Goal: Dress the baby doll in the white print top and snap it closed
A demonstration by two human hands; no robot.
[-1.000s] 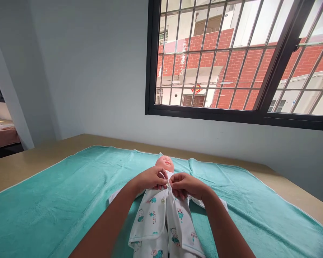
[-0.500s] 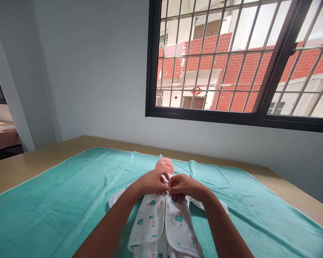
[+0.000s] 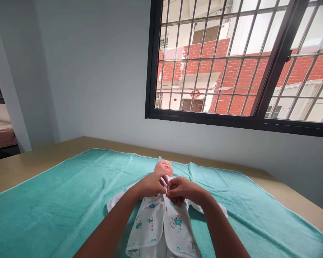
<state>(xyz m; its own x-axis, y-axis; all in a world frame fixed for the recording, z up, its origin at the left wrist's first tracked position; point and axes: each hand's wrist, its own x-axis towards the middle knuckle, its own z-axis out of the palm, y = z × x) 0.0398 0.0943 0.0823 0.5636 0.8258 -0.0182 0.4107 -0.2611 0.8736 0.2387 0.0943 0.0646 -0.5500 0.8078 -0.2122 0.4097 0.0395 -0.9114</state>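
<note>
A baby doll [image 3: 164,167] lies on its back on a turquoise blanket [image 3: 70,193], its head toward the wall. It wears a white printed baby jacket [image 3: 150,224] with the sleeves spread out to both sides. My left hand [image 3: 153,184] and my right hand [image 3: 184,189] meet at the jacket's front opening, just under the doll's chin. The fingers of both are pinched on the front edges there. Whatever fastener lies between the fingertips is hidden. Lower down, a small round button [image 3: 161,206] shows on the left front panel, and the two panels lie side by side.
The blanket covers most of a wooden table [image 3: 5,173]. Behind it stands a pale wall [image 3: 102,71] with a dark-framed, barred window [image 3: 204,116]. Part of a bed with a pink cover [image 3: 2,139] shows through an opening at the far left.
The camera view has shifted slightly. Both hands stay pinched at the jacket's neck opening, with only small finger movement. The doll and blanket lie as before.
</note>
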